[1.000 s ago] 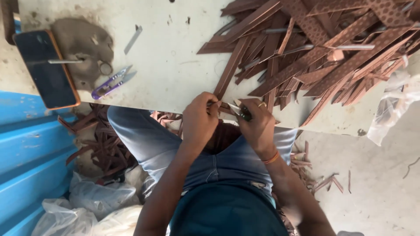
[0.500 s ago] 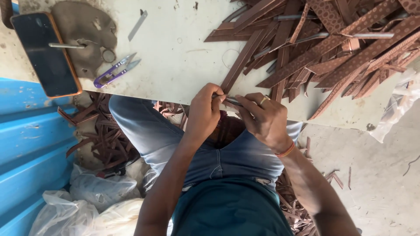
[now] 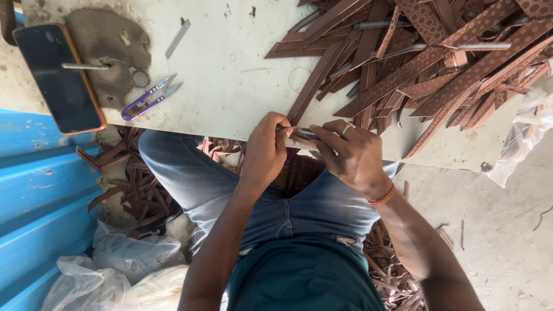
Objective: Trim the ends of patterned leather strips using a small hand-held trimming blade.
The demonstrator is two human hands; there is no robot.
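— What is the person doing right now?

— Both hands are busy at the near edge of the worktop (image 3: 230, 75), in the middle of the frame. The left hand (image 3: 266, 151) and the right hand (image 3: 352, 156) hold one brown strip (image 3: 314, 86) between them. The fingers of both hands are pinched together on its near end. A thin metal bit pokes out there, but I can't tell what it is.

— So which step is it?

— I think they are working on the end of that strip. It looks like small, careful work, so a steady pinch matters most.

— How many things do you see?

— One big pile of strips (image 3: 438, 63) at the upper right, too many to count. One pair of little purple snips (image 3: 151, 97) at the upper left. One dark phone (image 3: 57, 75) beside them, near the left edge. One ring on the right hand, and one red band on that wrist. More strips lie on the floor (image 3: 507, 230) by the legs.
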